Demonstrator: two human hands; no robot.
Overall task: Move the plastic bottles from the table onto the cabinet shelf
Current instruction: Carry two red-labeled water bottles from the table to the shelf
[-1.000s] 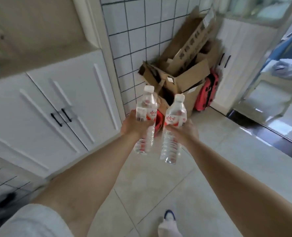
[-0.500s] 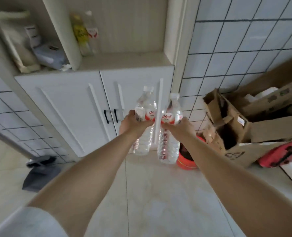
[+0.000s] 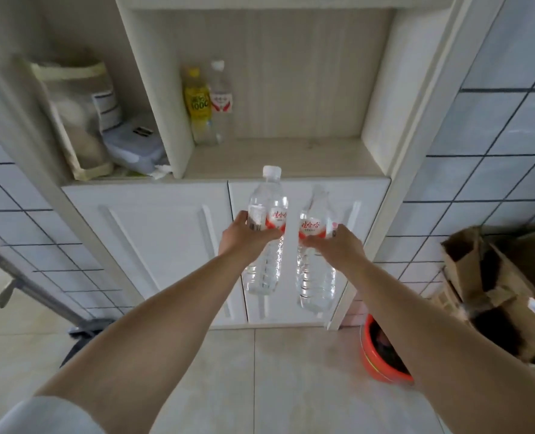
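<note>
- Since a second ago the view has swung from the cardboard boxes and floor round to the cabinet, which now fills the space straight ahead of both hands; the two held bottles have come along, gripped the same way throughout.
- The left hand (image 3: 246, 238) wraps its fingers round the label band of the left bottle (image 3: 267, 233), which stands upright with its white cap on top.
- The right hand (image 3: 333, 245) curls round the label of the right bottle (image 3: 314, 261), also upright; its cap blurs against the white door behind it.
- The two bottles hang side by side, close but apart, in the air in front of the white cabinet doors (image 3: 166, 245).
- Just above and beyond the hands lies the open cabinet shelf (image 3: 291, 158), a pale wooden compartment.
- At the back left of that compartment stand a yellow bottle (image 3: 197, 104) and a clear bottle (image 3: 220, 101) with a red label, touching or nearly so.
- Up and to the left of the left hand, the neighbouring compartment holds a cloth bag (image 3: 72, 114) and a plastic container (image 3: 131, 145).
- Low and to the right of the right hand sit an orange basin (image 3: 382, 355) on the floor and cardboard boxes (image 3: 495, 292) against the tiled wall.
</note>
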